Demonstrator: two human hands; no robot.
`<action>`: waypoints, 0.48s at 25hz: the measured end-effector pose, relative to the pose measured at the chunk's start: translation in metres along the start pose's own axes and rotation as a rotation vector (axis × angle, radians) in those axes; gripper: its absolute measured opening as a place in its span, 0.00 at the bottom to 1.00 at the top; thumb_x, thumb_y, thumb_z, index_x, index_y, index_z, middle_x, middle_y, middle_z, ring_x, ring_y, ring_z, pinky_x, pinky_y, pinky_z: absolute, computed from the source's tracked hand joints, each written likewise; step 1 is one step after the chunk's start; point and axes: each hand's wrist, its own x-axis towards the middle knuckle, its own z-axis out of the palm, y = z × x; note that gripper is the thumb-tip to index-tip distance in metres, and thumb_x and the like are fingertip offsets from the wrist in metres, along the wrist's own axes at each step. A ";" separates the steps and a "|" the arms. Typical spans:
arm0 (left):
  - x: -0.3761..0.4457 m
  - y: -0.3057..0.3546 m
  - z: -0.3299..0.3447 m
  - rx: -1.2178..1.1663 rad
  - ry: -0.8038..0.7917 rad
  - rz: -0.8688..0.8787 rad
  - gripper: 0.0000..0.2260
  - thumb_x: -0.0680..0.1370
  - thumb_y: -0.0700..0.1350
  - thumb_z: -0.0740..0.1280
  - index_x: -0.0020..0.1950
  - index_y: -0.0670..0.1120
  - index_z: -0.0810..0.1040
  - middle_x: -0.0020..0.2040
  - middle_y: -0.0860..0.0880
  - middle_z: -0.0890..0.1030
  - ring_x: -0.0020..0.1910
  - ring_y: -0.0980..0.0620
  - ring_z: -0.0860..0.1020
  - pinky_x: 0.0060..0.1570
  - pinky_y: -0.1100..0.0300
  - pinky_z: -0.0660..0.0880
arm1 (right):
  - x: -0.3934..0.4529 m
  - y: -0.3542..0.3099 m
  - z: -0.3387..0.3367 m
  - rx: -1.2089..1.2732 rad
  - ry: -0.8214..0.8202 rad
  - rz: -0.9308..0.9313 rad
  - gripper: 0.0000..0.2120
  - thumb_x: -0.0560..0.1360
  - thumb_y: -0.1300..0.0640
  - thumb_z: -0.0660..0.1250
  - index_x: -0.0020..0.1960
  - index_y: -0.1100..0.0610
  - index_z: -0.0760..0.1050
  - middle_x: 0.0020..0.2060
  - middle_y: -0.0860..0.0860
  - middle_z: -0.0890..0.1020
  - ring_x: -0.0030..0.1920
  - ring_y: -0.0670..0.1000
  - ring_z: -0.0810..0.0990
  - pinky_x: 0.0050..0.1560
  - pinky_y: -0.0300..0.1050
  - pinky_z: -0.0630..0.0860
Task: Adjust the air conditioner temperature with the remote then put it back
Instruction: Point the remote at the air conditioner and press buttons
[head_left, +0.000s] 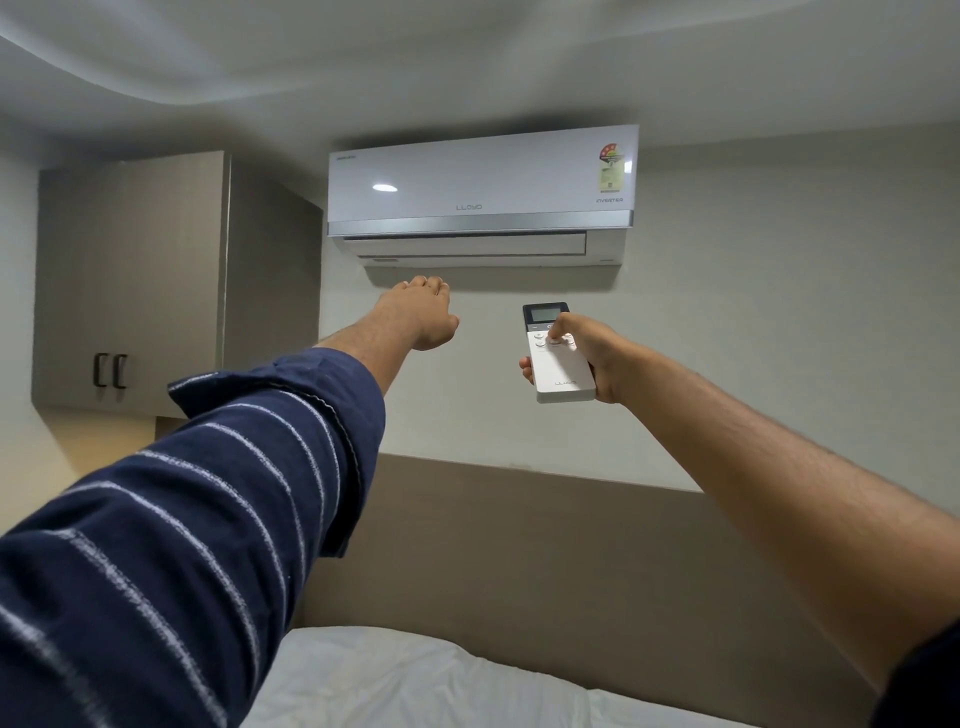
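A white air conditioner (480, 195) hangs high on the wall, its bottom flap nearly flat. My right hand (597, 358) holds a white remote (563, 371) upright below the unit's right half, thumb resting on the buttons under its small dark display. My left hand (421, 314) reaches up on a striped navy sleeve, held just under the unit's left end. It holds nothing; its fingers point away, so I cannot see how far apart they are.
A grey-brown wall cupboard (130, 280) with two dark handles is mounted at the left. A brown headboard (545, 545) runs along the wall below, and a white bed (415, 680) lies at the bottom.
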 end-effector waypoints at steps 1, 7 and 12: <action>0.001 0.001 0.000 0.001 0.002 0.003 0.28 0.82 0.50 0.48 0.80 0.40 0.48 0.81 0.44 0.51 0.80 0.46 0.52 0.78 0.51 0.52 | 0.001 0.000 -0.001 -0.001 0.001 -0.001 0.08 0.73 0.60 0.55 0.49 0.60 0.70 0.29 0.59 0.85 0.28 0.55 0.85 0.31 0.42 0.81; 0.005 0.003 -0.001 0.001 0.014 0.013 0.28 0.82 0.50 0.49 0.80 0.40 0.49 0.81 0.44 0.52 0.80 0.46 0.53 0.78 0.51 0.53 | 0.004 0.000 -0.005 -0.010 0.016 -0.009 0.07 0.74 0.61 0.55 0.48 0.61 0.69 0.29 0.60 0.85 0.27 0.56 0.84 0.34 0.43 0.81; 0.006 0.005 0.001 0.007 0.010 0.012 0.29 0.82 0.51 0.49 0.80 0.40 0.49 0.81 0.44 0.52 0.80 0.46 0.53 0.78 0.50 0.53 | 0.005 0.002 -0.004 -0.038 0.017 -0.001 0.06 0.75 0.60 0.55 0.48 0.61 0.69 0.28 0.59 0.84 0.27 0.55 0.84 0.35 0.43 0.80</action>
